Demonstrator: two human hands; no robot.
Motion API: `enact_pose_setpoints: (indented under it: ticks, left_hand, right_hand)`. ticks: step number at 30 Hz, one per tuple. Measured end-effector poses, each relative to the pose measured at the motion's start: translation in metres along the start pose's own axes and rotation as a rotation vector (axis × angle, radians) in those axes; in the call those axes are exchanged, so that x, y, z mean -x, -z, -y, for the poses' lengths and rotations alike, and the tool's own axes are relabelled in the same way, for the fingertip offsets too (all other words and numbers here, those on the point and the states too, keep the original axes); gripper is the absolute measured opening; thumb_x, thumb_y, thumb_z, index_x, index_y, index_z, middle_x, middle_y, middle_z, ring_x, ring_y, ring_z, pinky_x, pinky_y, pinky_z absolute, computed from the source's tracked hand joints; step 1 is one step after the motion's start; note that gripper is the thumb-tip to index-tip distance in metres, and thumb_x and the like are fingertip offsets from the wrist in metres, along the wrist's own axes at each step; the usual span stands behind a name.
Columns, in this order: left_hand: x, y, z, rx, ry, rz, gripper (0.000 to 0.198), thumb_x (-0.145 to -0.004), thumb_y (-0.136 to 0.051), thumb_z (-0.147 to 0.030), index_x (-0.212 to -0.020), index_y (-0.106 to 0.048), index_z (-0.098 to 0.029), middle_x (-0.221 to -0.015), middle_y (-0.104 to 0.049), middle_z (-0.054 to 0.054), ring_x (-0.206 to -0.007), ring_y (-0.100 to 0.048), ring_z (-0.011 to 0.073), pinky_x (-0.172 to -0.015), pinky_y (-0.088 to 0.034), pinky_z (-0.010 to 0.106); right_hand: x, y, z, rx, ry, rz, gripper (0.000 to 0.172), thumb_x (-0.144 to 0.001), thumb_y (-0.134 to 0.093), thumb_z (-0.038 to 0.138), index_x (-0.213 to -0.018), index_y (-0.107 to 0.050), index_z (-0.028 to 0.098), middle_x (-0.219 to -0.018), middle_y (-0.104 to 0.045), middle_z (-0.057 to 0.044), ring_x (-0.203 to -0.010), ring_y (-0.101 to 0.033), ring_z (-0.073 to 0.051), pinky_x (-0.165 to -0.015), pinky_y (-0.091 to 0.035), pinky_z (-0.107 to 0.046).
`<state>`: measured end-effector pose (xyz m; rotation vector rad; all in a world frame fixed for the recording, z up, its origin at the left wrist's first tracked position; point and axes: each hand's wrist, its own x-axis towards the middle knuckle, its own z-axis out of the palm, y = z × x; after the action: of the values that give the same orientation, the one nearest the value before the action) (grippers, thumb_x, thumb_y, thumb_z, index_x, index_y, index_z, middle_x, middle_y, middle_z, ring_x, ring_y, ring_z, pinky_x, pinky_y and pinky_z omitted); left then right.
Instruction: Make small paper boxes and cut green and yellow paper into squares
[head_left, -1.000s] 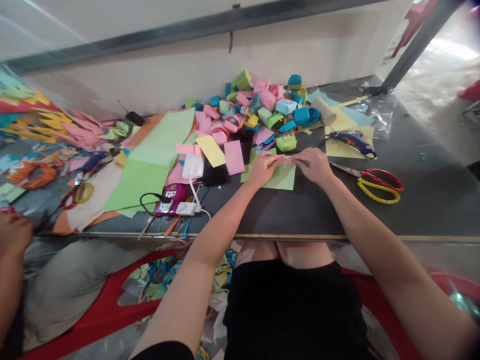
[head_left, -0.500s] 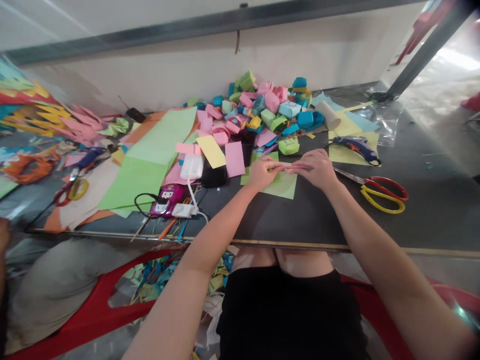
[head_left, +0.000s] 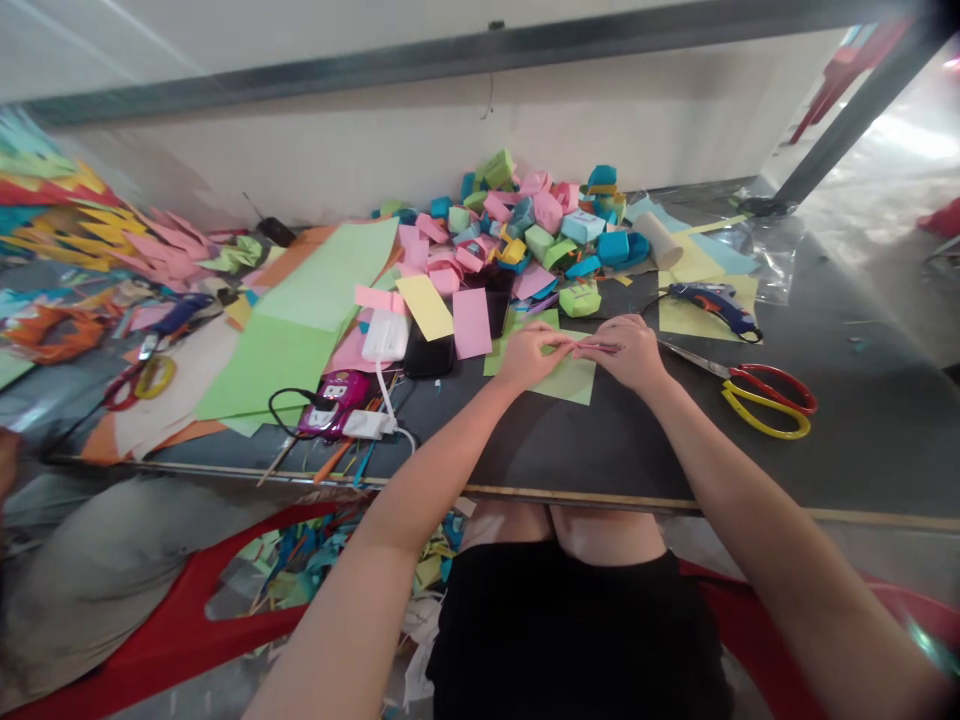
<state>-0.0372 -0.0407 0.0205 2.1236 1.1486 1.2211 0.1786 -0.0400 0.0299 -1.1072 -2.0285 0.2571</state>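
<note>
Pink paper (head_left: pixel 602 347), a small narrow piece, is between the two hands, above the light green sheet (head_left: pixel 574 386) on the dark desk (head_left: pixel 600 455). Half a second ago it showed as a longer, almost flat strip with some space between the fingers; now the fingertips have come closer together and a shorter part of it can be seen. For the work in hand, I judge this means that the paper is being shaped finely by the fingertips, and that it is not yet released. The left hand (head_left: pixel 534 352) pinches the left end between thumb and fingers, and the right hand (head_left: pixel 625 350) pinches the right end; the hands are very near to each other, but whether their fingertips touch I cannot tell. It is also too small to see if there is a fold in it. Other things stay in their places: the big pile of folded paper pieces (head_left: pixel 547 212) at the far side, a bright green folded piece (head_left: pixel 580 299) just beyond the hands, the glue gun (head_left: pixel 716 306) on a yellow sheet (head_left: pixel 674 319) to the right, and the scissors (head_left: pixel 772 380) nearer, with their blades just beside the right hand.
</note>
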Motion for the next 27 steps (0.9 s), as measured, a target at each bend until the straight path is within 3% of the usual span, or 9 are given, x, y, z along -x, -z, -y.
enact_pose_setpoints:
  ticks: [4, 12, 18, 22, 27]
  left_hand:
    - [0.003, -0.002, -0.004, 0.078, 0.004, 0.022, 0.011, -0.089, -0.077, -0.023, -0.089, -0.086, -0.029, -0.082, -0.08, 0.003, -0.081, -0.073, 0.0197, -0.079, -0.059, 0.033]
    - [0.004, -0.005, -0.002, 0.061, 0.044, 0.017, 0.009, -0.089, -0.08, -0.03, -0.093, -0.086, -0.026, -0.083, -0.079, 0.004, -0.081, -0.073, 0.0181, -0.079, -0.061, 0.032]
    - [0.003, -0.003, -0.001, -0.035, -0.018, 0.013, 0.009, -0.092, -0.078, -0.029, -0.095, -0.086, -0.024, -0.086, -0.077, 0.005, -0.082, -0.073, 0.0159, -0.074, -0.058, 0.028]
    - [0.003, -0.005, 0.001, -0.042, -0.062, 0.032, 0.012, -0.095, -0.074, -0.024, -0.101, -0.085, -0.022, -0.088, -0.078, 0.004, -0.08, -0.071, 0.014, -0.07, -0.056, 0.025]
    - [0.004, -0.004, 0.009, -0.028, -0.148, 0.089, 0.023, -0.103, -0.063, -0.027, -0.116, -0.082, -0.025, -0.098, -0.077, 0.005, -0.089, -0.073, 0.0146, -0.077, -0.058, 0.027]
  right_hand:
    - [0.001, 0.004, 0.003, -0.051, -0.062, -0.009, 0.028, -0.081, -0.084, 0.061, -0.074, -0.086, 0.033, -0.076, -0.08, -0.004, -0.08, -0.072, -0.025, -0.089, -0.052, -0.044]
    - [0.003, 0.0, 0.008, -0.119, -0.067, -0.047, 0.03, -0.084, -0.082, 0.06, -0.071, -0.085, 0.032, -0.071, -0.078, -0.005, -0.072, -0.072, -0.025, -0.081, -0.053, -0.044]
    - [0.0, -0.001, 0.006, -0.124, -0.022, -0.055, 0.039, -0.082, -0.08, 0.068, -0.068, -0.084, 0.032, -0.067, -0.078, -0.004, -0.065, -0.071, -0.024, -0.076, -0.053, -0.043]
    - [0.0, 0.001, 0.009, -0.183, -0.064, -0.089, 0.041, -0.077, -0.083, 0.07, -0.067, -0.084, 0.03, -0.066, -0.077, -0.004, -0.065, -0.07, -0.022, -0.072, -0.054, -0.04]
    - [0.001, 0.004, 0.013, -0.286, -0.131, -0.049, 0.043, -0.078, -0.081, 0.071, -0.071, -0.086, 0.029, -0.071, -0.079, -0.005, -0.067, -0.07, -0.022, -0.068, -0.054, -0.038]
